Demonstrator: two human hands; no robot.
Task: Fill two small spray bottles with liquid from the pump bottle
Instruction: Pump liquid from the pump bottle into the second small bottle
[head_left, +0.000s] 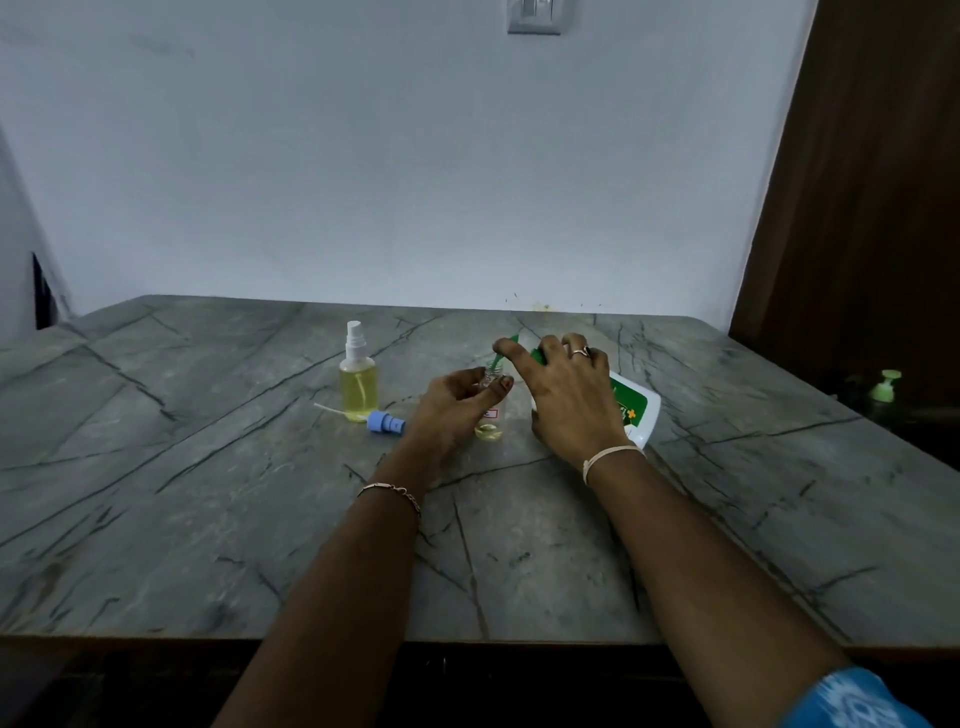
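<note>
The first bottle (358, 387) stands full and capped on the counter (208, 519). Our left hand (457, 405) grips the second bottle (489, 428), barely filled. Our right hand (566, 395) clasps the tilted pump bottle (636, 410), nozzle at its mouth. Capping remains.

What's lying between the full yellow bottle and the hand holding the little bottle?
A blue spray cap, lying on its side on the table, seen in the head view.
</note>
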